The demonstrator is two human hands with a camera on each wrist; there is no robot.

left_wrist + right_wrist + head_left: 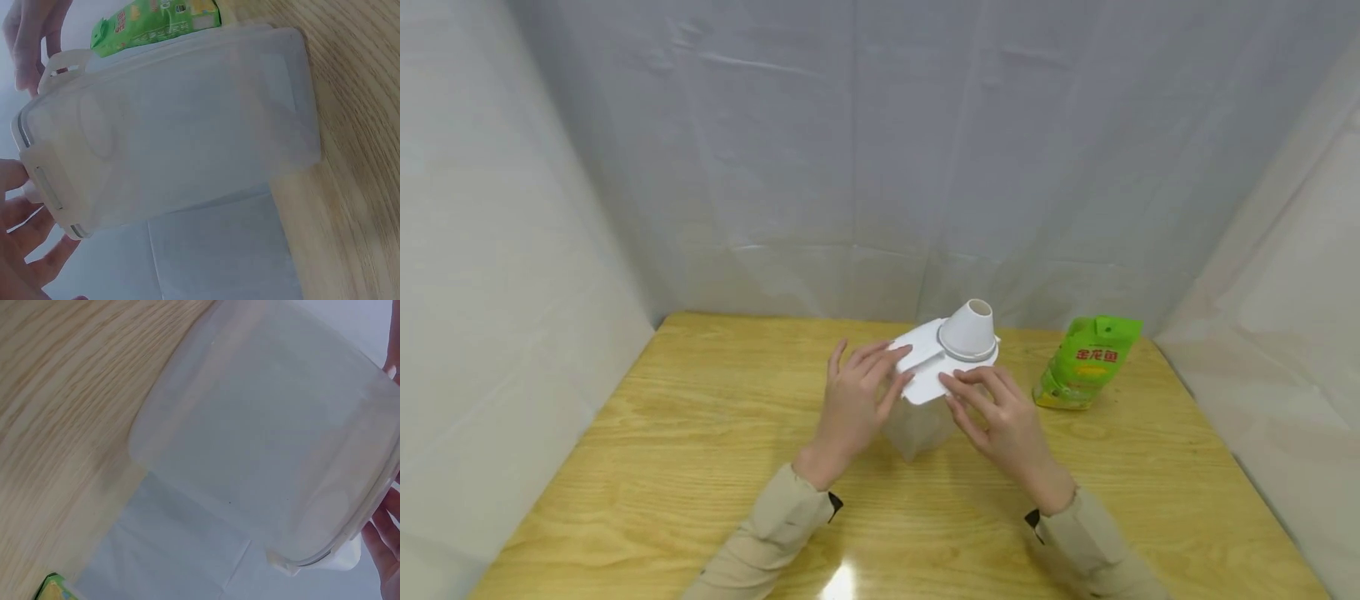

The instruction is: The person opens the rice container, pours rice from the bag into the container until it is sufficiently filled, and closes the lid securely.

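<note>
Resting on the white lid of a translucent plastic container, both hands sit just below the middle of the head view, their beige sleeves entering from the bottom edge. The left hand lies on the lid's left side with its fingers stretched nearly straight and fanned, tips on the flat flap. The right hand lies on the lid's right front edge, fingers likewise extended and pressed flat, holding nothing in a curl. The container stands upright on the wooden table, at the centre of the frame, its clouded body visible beneath the hands. In the left wrist view the container's wall fills the frame, with fingertips touching the lid's edge at lower left. In the right wrist view the same wall takes up the upper right, fingers showing at the right edge. Beyond the hands, a white cone-shaped cup sits inverted on the far part of the lid. To the right of centre, apart from the container, a green packet stands on the table. White cloth hangs behind, across the upper frame.
</note>
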